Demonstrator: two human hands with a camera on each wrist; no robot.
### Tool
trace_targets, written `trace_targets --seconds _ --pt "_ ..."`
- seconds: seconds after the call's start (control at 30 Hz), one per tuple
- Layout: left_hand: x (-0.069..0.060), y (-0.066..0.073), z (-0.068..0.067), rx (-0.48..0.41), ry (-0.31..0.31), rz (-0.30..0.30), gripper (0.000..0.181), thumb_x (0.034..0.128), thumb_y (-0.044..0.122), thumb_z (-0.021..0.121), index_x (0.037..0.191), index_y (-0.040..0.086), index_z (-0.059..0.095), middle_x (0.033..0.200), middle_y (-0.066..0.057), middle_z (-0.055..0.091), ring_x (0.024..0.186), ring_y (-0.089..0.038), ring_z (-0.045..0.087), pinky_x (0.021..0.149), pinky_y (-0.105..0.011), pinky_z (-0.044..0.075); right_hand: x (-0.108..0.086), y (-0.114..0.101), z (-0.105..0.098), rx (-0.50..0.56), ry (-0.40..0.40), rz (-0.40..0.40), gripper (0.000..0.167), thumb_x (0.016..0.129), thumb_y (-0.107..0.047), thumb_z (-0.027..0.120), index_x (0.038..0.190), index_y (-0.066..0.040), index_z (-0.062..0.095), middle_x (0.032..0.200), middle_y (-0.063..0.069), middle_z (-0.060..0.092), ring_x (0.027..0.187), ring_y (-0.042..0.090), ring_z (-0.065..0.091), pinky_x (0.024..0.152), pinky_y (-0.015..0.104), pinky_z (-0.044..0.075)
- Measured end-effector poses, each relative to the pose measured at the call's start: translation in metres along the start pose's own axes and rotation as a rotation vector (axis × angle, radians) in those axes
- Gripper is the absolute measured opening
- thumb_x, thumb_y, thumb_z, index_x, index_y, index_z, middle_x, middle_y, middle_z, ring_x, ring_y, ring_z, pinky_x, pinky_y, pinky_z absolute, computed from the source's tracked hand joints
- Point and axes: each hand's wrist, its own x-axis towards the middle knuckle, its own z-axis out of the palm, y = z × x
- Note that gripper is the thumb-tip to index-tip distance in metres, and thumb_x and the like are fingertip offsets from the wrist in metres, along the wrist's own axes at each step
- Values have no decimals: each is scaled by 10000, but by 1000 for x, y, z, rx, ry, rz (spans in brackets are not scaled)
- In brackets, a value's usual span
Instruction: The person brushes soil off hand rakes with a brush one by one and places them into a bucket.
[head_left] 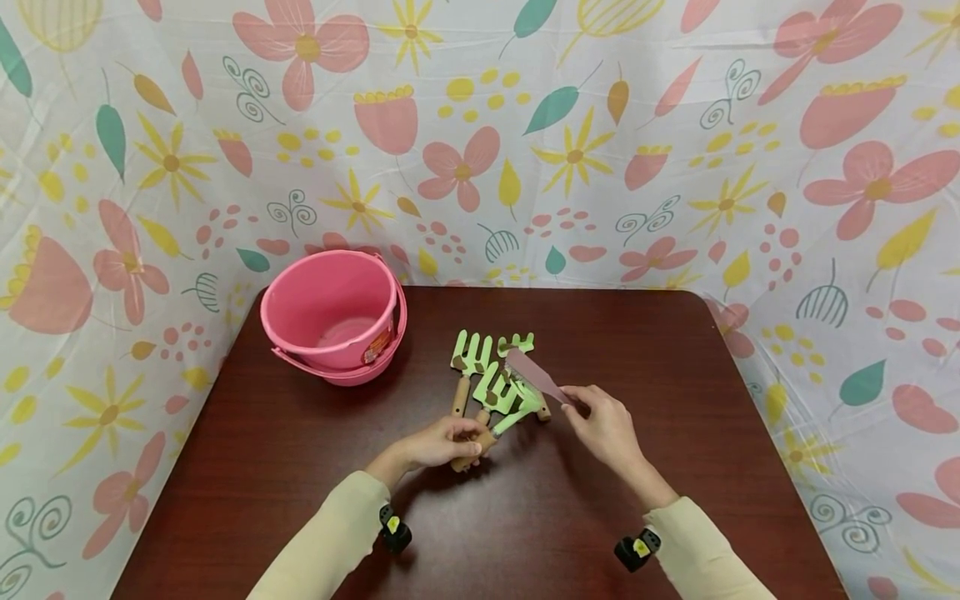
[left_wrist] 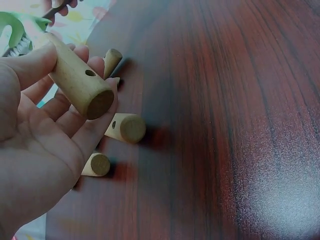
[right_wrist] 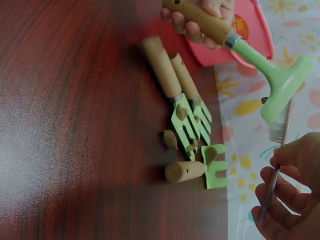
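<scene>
My left hand [head_left: 442,443] grips the wooden handle [left_wrist: 80,80] of a green garden tool [right_wrist: 287,85], held above the table. My right hand [head_left: 609,429] pinches a mauve brush [head_left: 547,377] by its handle, and the bristles [right_wrist: 279,125] lie against or very near the tool's green head. Below, several green forks or rakes with wooden handles lie on the table, among them a fork [head_left: 471,354] at the left and a small rake [right_wrist: 216,167]. Brown bits [right_wrist: 170,139] lie on and beside them.
A pink bucket [head_left: 330,308] stands at the table's back left. The dark wooden table [head_left: 525,533] meets a flower-patterned curtain [head_left: 465,108] behind and at both sides. Black cameras are strapped to both wrists.
</scene>
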Motion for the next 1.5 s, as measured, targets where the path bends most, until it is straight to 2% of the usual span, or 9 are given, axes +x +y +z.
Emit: trace_targets --seconds 0.27,0.57,0.83,1.0,1.2,1.5 --pt "-1 -1 0 9 14 -11 249 913 43 520 1136 -64 547 1023 -364 549 895 -481 565 705 -380 524 -2 7 0 -14 -9 18 243 776 -101 701 1017 -131 697 808 1 635 614 147 529 535 303 390" --pt "-2 -3 -5 -4 24 -15 259 911 44 521 1146 -65 542 1043 -345 572 902 -481 567 740 -464 512 -3 7 -4 -8 -9 12 245 792 -122 691 1038 -130 690 821 8 634 627 157 545 541 290 396" --pt "-1 -7 -7 -16 44 -26 294 918 60 518 1188 -54 531 1060 -365 556 907 -467 573 719 -352 519 -5 2 -9 27 -15 -32 245 786 -114 701 1029 -143 691 824 -17 629 621 160 544 530 253 383" --pt "-1 -10 -9 -21 63 -25 307 919 62 517 1205 -50 524 1057 -360 556 893 -413 594 718 -345 518 -8 0 -10 57 -57 -67 249 790 -99 702 1033 -151 686 831 -36 619 610 100 485 520 214 368" --pt "-1 -9 -8 -9 41 -12 304 916 72 527 1192 -55 528 1061 -350 566 895 -408 603 720 -339 522 -8 0 -9 64 -80 -56 245 796 -100 696 1035 -156 686 835 -38 622 624 88 484 533 216 376" --pt "-2 -6 -3 -17 3 1 290 915 52 519 1176 -75 524 1068 -362 561 932 -508 555 744 -393 522 -6 5 -5 51 -79 -43 234 799 -99 689 1030 -138 686 807 -25 610 618 112 496 527 222 373"
